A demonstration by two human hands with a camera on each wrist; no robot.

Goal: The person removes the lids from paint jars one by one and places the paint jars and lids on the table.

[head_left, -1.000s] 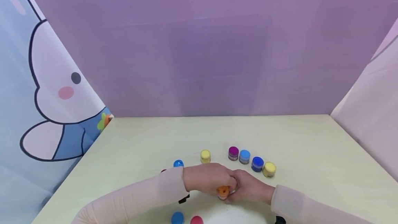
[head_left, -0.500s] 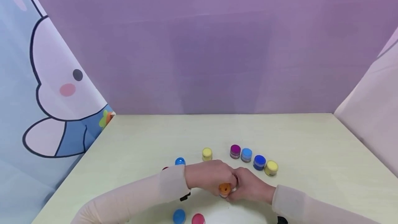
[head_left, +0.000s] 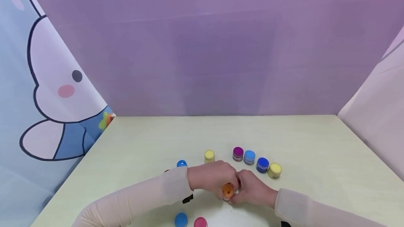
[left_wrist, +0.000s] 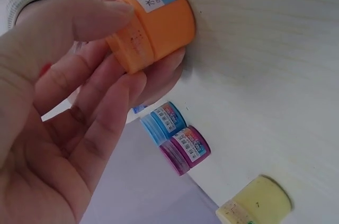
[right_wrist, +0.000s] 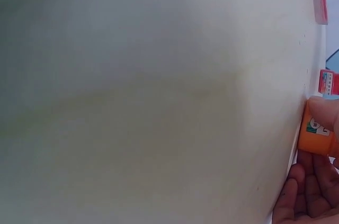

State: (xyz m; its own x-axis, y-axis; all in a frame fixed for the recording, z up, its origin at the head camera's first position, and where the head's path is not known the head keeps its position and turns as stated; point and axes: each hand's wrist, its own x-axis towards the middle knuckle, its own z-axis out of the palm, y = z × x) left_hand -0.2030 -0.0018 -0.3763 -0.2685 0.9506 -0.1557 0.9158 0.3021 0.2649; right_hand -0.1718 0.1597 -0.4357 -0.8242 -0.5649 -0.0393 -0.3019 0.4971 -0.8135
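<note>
Both hands meet at a small orange paint jar (head_left: 228, 191) near the front of the table. My left hand (head_left: 211, 177) reaches in from the left, thumb and fingers pinching the jar's lid end (left_wrist: 132, 46). From the other side my right hand (head_left: 255, 189) grips the jar's body, its thumb (right_wrist: 324, 113) against the label side. In the left wrist view the orange body (left_wrist: 168, 20) carries a printed label. Beyond the hands stand a yellow jar (head_left: 209, 156), a purple jar (head_left: 238, 153) and a light blue jar (head_left: 249, 157).
A dark blue jar (head_left: 262, 165) and another yellow jar (head_left: 274, 170) stand to the right. Nearer the front are a blue jar (head_left: 181, 219) and a pinkish-red jar (head_left: 200, 222). Another blue jar (head_left: 182, 163) sits beyond my left sleeve (head_left: 148, 192), which partly hides a red thing.
The head view shifts slightly. Both hands stay together on the orange jar, with little visible movement.
</note>
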